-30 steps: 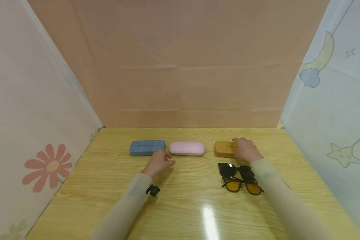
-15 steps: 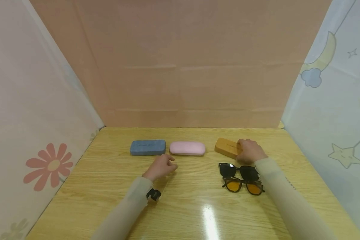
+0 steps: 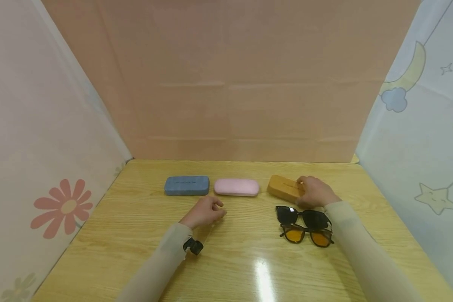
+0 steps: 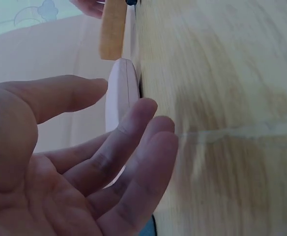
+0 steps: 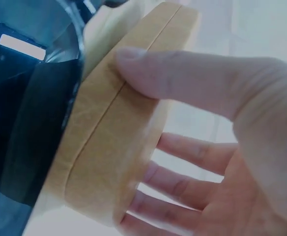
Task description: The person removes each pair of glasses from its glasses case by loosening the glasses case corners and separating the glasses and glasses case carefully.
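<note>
My right hand (image 3: 317,192) grips the right end of a mustard-yellow glasses case (image 3: 285,188). In the right wrist view the thumb presses on the seam side of this case (image 5: 109,137) and the fingers lie along its other face. The case sits at a slant, its right end nearer to me. Just in front of it are black sunglasses (image 3: 287,214) and dark-framed glasses with orange lenses (image 3: 294,235). My left hand (image 3: 204,212), fingers loosely bent and holding nothing, hovers low in front of a pink glasses case (image 3: 236,187) and a blue glasses case (image 3: 186,186).
All three cases are in a row toward the back of the wooden table (image 3: 230,260). A tan backdrop (image 3: 226,105) rises behind it, and patterned cloth walls (image 3: 407,147) stand on both sides.
The mustard-yellow case has turned from straight to slanted in my right hand's grip, its right end swinging toward me. My left hand has drawn back slightly from the blue case.
</note>
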Demonstrator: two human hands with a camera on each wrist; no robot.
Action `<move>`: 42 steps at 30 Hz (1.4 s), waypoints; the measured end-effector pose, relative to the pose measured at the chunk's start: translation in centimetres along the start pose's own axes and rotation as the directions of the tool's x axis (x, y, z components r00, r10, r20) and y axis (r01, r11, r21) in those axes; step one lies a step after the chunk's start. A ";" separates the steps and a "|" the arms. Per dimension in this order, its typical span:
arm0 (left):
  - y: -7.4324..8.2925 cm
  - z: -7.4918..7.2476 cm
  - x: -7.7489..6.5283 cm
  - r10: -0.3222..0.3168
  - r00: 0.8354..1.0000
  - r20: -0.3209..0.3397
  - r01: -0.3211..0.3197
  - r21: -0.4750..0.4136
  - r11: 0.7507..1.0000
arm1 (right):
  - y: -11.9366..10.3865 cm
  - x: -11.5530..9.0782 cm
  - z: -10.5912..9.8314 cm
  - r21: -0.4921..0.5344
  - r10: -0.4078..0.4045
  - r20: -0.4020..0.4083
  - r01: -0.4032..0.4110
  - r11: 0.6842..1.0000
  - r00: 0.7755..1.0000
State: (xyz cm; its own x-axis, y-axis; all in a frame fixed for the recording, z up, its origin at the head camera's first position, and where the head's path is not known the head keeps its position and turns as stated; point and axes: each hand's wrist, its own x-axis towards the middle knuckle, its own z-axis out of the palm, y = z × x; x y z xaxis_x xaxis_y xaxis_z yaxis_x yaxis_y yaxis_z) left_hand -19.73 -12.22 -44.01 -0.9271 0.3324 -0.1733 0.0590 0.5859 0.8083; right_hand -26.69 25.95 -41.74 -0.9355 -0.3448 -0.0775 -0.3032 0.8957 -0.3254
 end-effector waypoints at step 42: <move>-2.1 -0.5 -1.0 0.182 0.983 0.039 -0.186 0.164 0.969 | -13.4 -2.5 6.1 -0.025 -0.348 -0.088 0.348 0.937 0.933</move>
State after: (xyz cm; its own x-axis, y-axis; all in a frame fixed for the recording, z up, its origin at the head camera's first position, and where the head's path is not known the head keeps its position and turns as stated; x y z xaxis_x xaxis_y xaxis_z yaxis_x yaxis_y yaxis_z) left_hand -19.10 -14.11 -45.26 -0.8858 0.4619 -0.0450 0.2904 0.6271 0.7228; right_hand -19.23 13.11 -42.99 -0.7834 -0.6090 0.1243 -0.6139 0.7267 -0.3083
